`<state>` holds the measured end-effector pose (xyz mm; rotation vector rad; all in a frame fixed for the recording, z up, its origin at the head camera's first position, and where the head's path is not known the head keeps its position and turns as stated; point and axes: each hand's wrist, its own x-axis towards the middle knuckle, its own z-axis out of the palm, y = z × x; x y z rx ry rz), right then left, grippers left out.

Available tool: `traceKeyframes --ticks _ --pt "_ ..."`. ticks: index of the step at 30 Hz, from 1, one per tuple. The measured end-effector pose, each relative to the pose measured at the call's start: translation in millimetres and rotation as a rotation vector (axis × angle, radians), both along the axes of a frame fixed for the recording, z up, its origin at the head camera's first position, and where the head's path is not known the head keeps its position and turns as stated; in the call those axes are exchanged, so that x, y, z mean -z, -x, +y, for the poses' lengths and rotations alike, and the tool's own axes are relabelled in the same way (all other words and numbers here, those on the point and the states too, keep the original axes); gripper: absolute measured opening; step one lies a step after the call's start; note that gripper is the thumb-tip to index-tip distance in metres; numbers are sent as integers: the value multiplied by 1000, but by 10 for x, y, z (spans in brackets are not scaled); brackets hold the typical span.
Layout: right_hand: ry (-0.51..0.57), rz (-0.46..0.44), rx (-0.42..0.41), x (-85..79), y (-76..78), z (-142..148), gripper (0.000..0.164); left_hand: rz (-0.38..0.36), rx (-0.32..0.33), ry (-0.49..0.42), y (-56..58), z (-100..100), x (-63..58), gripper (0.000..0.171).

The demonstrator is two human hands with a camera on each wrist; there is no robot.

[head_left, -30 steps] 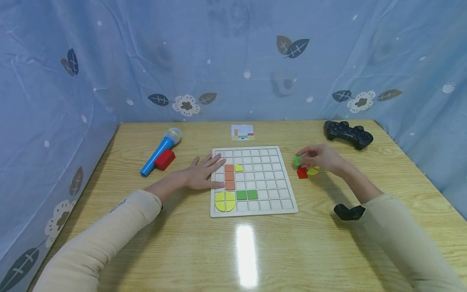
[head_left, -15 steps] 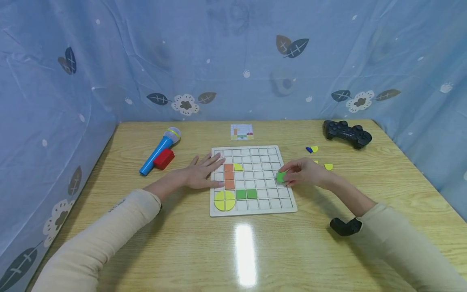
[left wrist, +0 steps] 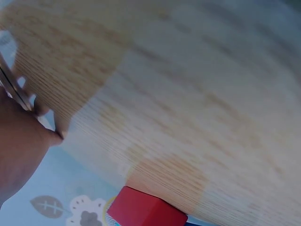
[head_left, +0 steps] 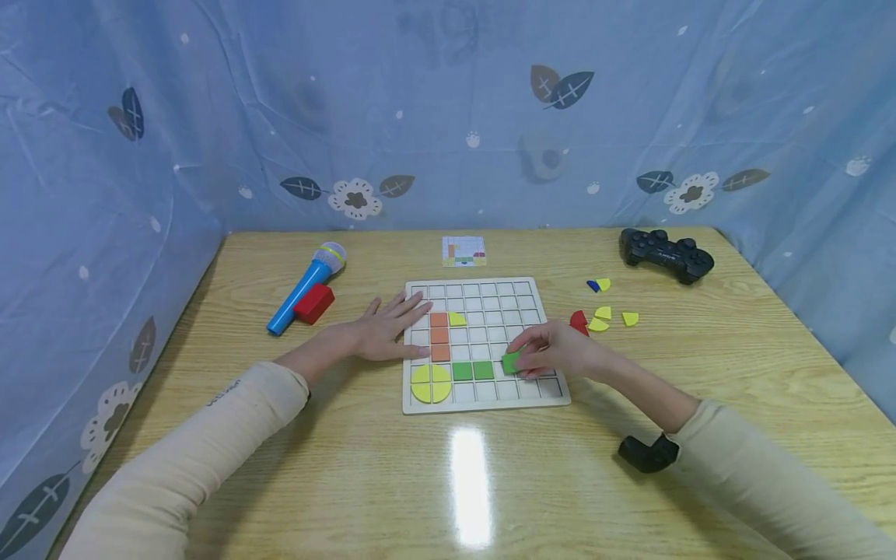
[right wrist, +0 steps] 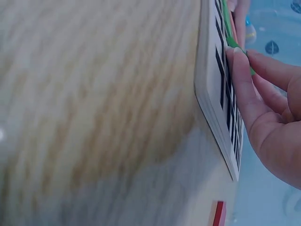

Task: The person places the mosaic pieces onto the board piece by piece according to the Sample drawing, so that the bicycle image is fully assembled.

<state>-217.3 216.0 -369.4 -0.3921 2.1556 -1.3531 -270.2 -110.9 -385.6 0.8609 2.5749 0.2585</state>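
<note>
A white grid board [head_left: 487, 409] lies mid-table with coloured tiles in some of its cells. My left hand [head_left: 383, 334] rests spread on the board's left edge, fingers straight. My right hand [head_left: 554, 350] pinches a green square tile [head_left: 510, 363] between thumb and fingers, low over the grid's lower right part. Left of it two green squares [head_left: 472, 371] sit side by side in their cells. Orange squares [head_left: 439, 336] form a column with a yellow quarter circle [head_left: 457, 319] beside its top. Yellow quarters make a full circle [head_left: 431, 383] in the lower left corner.
Loose yellow pieces [head_left: 599, 320], a red piece [head_left: 578, 321] and a blue piece [head_left: 593, 285] lie right of the board. A pattern card [head_left: 463, 251] is behind it. A game controller [head_left: 667, 255], toy microphone [head_left: 306, 288] and red block [head_left: 314, 304] lie further out.
My right hand has carried the green square from the loose pieces leftward and nearer, over the board beside the two green squares. My left hand has stayed put.
</note>
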Motion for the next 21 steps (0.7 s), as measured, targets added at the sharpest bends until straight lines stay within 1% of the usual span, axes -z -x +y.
traceKeyframes --ticks 5,12,14,18,21 --pt "-14 8 -3 21 -23 -60 28 -3 -2 -3 5 -5 13 90" --pt "-117 139 -38 19 -40 -102 21 4 3 1 9 -4 10 91" --pt "-135 156 -41 11 -46 -119 20 1 -1 2 6 -3 2 91" --pt "-146 162 -45 -11 -41 -129 19 -3 -5 -15 -9 0 -23 90" --pt "-124 130 -49 -19 -1 -72 21 -4 -3 -12 -15 -1 -23 90"
